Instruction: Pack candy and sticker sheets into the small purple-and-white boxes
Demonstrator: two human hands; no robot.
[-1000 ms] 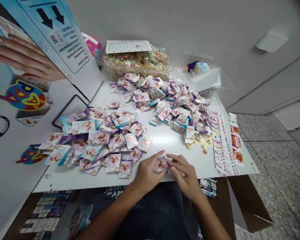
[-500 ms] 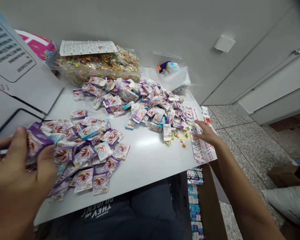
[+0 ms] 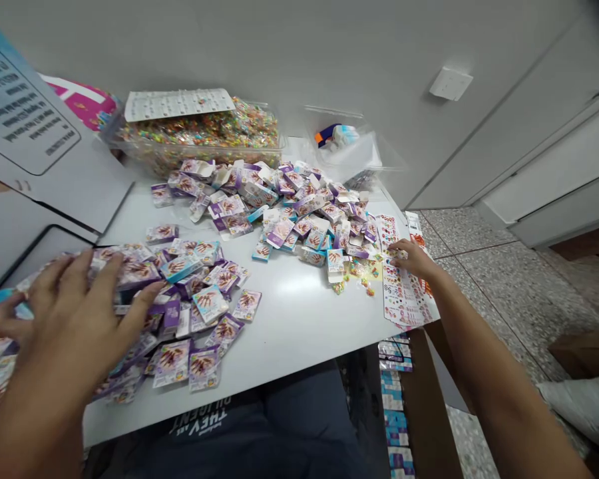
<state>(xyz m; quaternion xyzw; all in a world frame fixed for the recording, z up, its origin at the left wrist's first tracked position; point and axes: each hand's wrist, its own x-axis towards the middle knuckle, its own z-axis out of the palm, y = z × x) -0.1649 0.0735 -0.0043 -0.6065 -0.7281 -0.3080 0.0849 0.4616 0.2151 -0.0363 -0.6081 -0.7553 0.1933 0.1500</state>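
From my head, the camera looks forward and down, close over the table [image 3: 294,319] to the wall [image 3: 369,53], taking in my left hand [image 3: 80,316] and right hand [image 3: 413,259].

Left hand [image 3: 74,332] palm down, fingers [image 3: 106,278] spread; right arm [image 3: 489,372] outstretched, right hand [image 3: 416,261] slightly curled
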